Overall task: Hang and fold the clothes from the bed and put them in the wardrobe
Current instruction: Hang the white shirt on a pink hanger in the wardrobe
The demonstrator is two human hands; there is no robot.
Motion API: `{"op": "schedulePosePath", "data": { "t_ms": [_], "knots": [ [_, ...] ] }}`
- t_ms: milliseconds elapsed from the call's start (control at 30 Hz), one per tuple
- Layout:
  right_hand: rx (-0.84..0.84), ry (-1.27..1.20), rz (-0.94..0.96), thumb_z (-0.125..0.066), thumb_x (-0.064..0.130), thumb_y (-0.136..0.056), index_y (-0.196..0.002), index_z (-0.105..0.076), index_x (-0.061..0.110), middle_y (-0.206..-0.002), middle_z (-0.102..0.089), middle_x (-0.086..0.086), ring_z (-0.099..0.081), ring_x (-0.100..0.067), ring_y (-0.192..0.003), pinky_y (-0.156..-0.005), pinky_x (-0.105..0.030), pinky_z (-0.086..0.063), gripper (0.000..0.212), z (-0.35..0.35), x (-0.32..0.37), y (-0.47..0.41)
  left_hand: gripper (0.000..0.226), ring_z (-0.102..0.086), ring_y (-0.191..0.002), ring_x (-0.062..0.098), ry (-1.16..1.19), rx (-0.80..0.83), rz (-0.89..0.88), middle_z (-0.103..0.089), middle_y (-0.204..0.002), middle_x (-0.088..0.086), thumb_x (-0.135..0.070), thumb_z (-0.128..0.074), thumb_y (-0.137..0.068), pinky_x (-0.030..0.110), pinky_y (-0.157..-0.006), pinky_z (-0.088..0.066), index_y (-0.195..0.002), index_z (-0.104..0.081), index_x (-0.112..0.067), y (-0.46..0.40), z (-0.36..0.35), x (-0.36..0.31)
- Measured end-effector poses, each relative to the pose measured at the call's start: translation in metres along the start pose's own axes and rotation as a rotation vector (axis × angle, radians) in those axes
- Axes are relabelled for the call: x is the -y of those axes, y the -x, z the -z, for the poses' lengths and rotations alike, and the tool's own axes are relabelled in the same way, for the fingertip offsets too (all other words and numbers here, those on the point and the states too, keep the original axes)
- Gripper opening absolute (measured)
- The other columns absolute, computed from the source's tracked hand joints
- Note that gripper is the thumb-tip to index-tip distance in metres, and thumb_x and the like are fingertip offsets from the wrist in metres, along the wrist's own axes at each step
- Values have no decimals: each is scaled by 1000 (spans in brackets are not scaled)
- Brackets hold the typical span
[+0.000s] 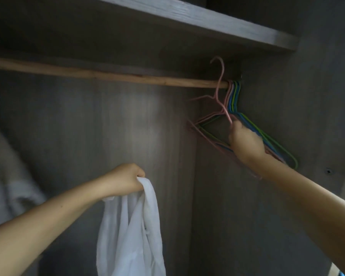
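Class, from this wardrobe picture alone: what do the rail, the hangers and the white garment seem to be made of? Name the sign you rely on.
Rail: probably bare wood, matt, tan with uneven grain.
Hangers: thin bent rods in pink, blue and green, likely coated wire or plastic; the look leaves it open.
White garment: thin woven cloth, faintly sheer, hanging in soft folds from the left hand.

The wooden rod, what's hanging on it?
Pink, blue and green hangers bunch at the rod's right end. The right hand covers their lower parts, so I can't count them.

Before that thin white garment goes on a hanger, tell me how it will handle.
The thin white garment likely stays floppy: it droops in loose folds from the left hand. Probably light, since light shows through it. It may slide off the pink wire hanger.
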State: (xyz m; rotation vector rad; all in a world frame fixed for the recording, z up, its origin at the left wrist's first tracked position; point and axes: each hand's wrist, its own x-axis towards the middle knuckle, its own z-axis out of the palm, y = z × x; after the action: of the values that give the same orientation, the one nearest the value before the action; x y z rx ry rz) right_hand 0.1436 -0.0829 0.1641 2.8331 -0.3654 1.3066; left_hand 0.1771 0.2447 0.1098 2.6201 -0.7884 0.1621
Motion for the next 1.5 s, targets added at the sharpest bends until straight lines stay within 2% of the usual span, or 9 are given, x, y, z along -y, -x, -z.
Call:
{"op": "schedulePosePath", "data": {
  "t_ms": [167, 367, 467, 600, 767, 933, 1067, 1300, 1500],
  "knots": [
    [9, -532, -155, -48, 17, -96, -109, -44, 13, -73, -56, -5, -52, -24, -59, -56, -33, -38, 14, -14, 2, 80, 27, -43, -62, 16, 45, 67, 197, -48, -61, 1, -38, -52, -69, 26, -57, -32, -55, -52, -14, -6, -2, 19],
    [490, -1258, -386, -46, 30, -99, -100, -66, 12, -49, -27, 6, -23, -7, -38, -34, -16, -17, 27, -19, 40, 134, 33, -62, -104, 32, 137, 27, 388, -64, -111, 17, -25, -60, -88, 29, -73, -47, -110, -65, -1, -18, -32, 45],
    [725, -1311, -403, -45, 25, -98, -96, -69, 4, -49, -24, 4, -19, -6, -36, -35, -12, -16, 32, 0, 44, 166, 41, -58, -113, 30, 83, 35, 441, -60, -125, 15, -35, -55, -93, 33, -90, -46, -122, -61, -6, -20, -39, 59],
    [924, -1244, -443, -44, 20, -99, -94, -67, -2, -49, -25, 2, -18, -8, -37, -36, -10, -14, 32, 17, 50, 199, 43, -61, -104, 29, 89, 34, 478, -62, -117, 11, -42, -55, -91, 29, -82, -46, -116, -64, -8, -19, -45, 67],
    [885, -1265, -550, -37, 16, -103, -93, -63, -2, -48, -25, 2, -19, -7, -36, -35, -12, -15, 32, 5, 79, 209, 23, -58, -71, 24, 9, 135, 303, -60, -78, 6, -28, -54, -86, 26, -58, -39, -69, -57, -13, -14, -65, 16],
    [881, -1270, -653, -34, 11, -103, -88, -63, 4, -52, -29, -1, -23, -11, -43, -37, -19, -19, 33, -10, 105, 217, 14, -61, -73, 22, 152, 262, 171, -64, -78, 3, -25, -57, -81, 29, -61, -45, -80, -67, -16, 7, -62, -29],
    [857, -1337, -703, -36, 12, -102, -88, -63, 5, -52, -32, -1, -25, -11, -43, -37, -20, -22, 31, -7, 108, 214, 26, -63, -98, 17, 168, 519, 53, -67, -106, -3, -25, -48, -91, 28, -82, -51, -109, -66, -21, 23, -47, -34],
    [1153, -1045, -536, -35, 18, -104, -102, -63, 4, -49, -34, 3, -25, -9, -39, -35, -19, -22, 32, 13, 77, 211, 25, -47, -66, 18, 270, 37, 216, -53, -69, 7, -8, -43, -93, 27, -57, -34, -74, -59, -6, -11, -41, 8],
    [1008, -1065, -604, -33, 16, -104, -103, -62, 3, -48, -32, 4, -26, -8, -38, -34, -18, -21, 31, 18, 58, 211, 26, -47, -51, 12, 357, 137, 260, -52, -54, -3, -17, -53, -90, 20, -48, -35, -64, -59, -15, -7, -50, 7]
  ]
}}
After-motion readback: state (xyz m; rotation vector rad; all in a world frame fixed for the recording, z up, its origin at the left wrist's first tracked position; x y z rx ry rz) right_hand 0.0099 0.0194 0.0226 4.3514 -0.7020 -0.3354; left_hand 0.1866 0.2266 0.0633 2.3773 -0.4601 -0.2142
